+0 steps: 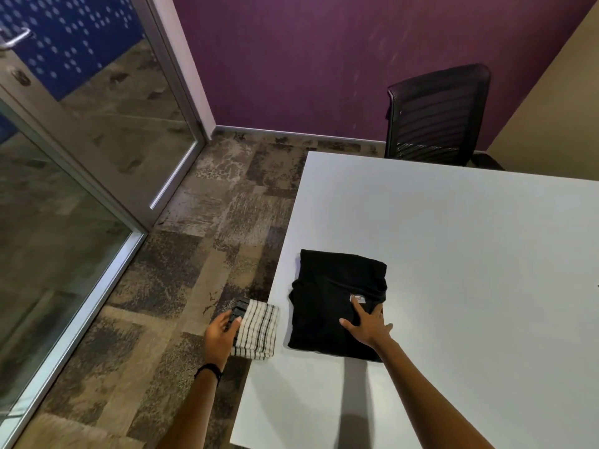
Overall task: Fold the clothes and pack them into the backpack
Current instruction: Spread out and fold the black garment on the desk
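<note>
A folded black garment point(334, 296) lies on the white table point(453, 254) near its left edge. My right hand point(366, 325) rests flat on its near right part with fingers spread. A small label shows by the fingertips. To the left, a folded white cloth with black check stripes point(259, 332) sits at the table's left edge and sticks out over the floor. My left hand point(222, 335) grips its left end, thumb on top. No backpack is in view.
A black mesh office chair point(437, 115) stands at the table's far side against the purple wall. Patterned carpet point(194, 254) runs along the left of the table, bounded by a glass partition and door point(81, 157).
</note>
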